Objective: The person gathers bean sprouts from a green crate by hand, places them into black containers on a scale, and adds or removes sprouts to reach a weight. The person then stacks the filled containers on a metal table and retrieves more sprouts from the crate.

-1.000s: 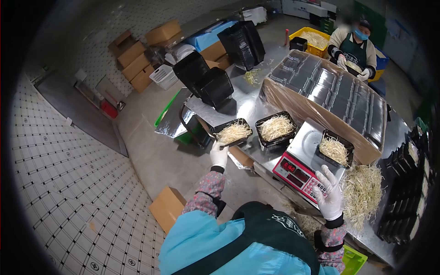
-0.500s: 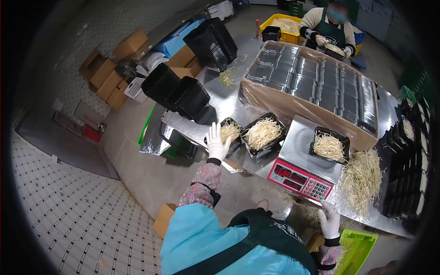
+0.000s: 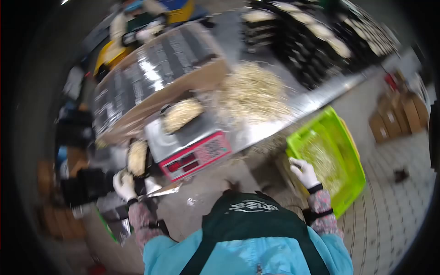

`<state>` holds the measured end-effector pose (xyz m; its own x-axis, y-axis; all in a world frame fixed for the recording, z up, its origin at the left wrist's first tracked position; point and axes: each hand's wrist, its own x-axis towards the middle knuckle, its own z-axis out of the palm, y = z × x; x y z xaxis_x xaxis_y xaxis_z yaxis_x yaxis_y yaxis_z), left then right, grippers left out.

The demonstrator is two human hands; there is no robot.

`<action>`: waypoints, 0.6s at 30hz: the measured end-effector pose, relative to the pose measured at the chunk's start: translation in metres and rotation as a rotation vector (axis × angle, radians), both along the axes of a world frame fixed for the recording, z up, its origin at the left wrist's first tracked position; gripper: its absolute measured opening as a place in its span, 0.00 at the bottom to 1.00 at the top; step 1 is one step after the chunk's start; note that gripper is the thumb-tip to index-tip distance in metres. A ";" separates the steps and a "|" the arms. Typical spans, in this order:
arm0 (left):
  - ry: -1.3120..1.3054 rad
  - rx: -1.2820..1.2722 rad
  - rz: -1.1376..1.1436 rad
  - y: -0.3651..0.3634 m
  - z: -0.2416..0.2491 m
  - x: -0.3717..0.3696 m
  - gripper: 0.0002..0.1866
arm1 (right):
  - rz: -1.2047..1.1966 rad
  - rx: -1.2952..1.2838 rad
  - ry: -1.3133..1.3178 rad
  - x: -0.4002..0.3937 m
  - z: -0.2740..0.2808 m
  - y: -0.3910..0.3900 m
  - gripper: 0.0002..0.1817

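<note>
In a white glove, my left hand (image 3: 123, 184) is beside a small black tray of bean sprouts (image 3: 137, 158), fingertips at its near side and fingers apart. My right hand (image 3: 303, 173), also gloved, hovers at the near-left rim of a lime-green crate (image 3: 350, 185); its fingers are loosely bent, with a gap to the thumb. Loose sprouts (image 3: 323, 160) lie in the crate. On the scale (image 3: 195, 156), with its red-framed panel facing me, sits another sprout-filled tray (image 3: 183, 114). Motion blurs the view.
A heap of sprouts (image 3: 256, 94) lies on the metal table (image 3: 263, 130) right of the scale. Behind the scale stands a large carton (image 3: 201, 78) of black trays. Stacked filled trays (image 3: 302, 41) occupy the far right. A co-worker (image 3: 137, 20) is at the back left.
My view has swung to the right, bringing the green crate fully into sight. My right hand has moved from the scale's front corner to the crate's rim. My left hand stays by the trays.
</note>
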<state>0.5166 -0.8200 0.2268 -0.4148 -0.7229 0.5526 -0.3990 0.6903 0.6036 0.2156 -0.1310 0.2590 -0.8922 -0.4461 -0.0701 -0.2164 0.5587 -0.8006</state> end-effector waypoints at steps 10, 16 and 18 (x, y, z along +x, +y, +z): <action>-0.109 0.344 -0.796 0.423 0.043 -0.226 0.20 | -1.575 0.715 -0.036 0.139 -0.107 0.357 0.44; -0.166 0.354 -0.745 0.465 0.009 -0.292 0.31 | -1.597 0.097 -0.279 0.170 -0.207 0.344 0.45; -0.139 0.323 -0.644 0.447 -0.013 -0.308 0.36 | -1.533 -0.109 -0.147 0.180 -0.228 0.319 0.43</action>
<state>0.2086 -0.3729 0.2133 -0.8632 -0.4301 0.2644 -0.0617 0.6097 0.7903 0.3956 0.1884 0.0309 -0.4723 0.8524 -0.2244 0.5729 0.1034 -0.8130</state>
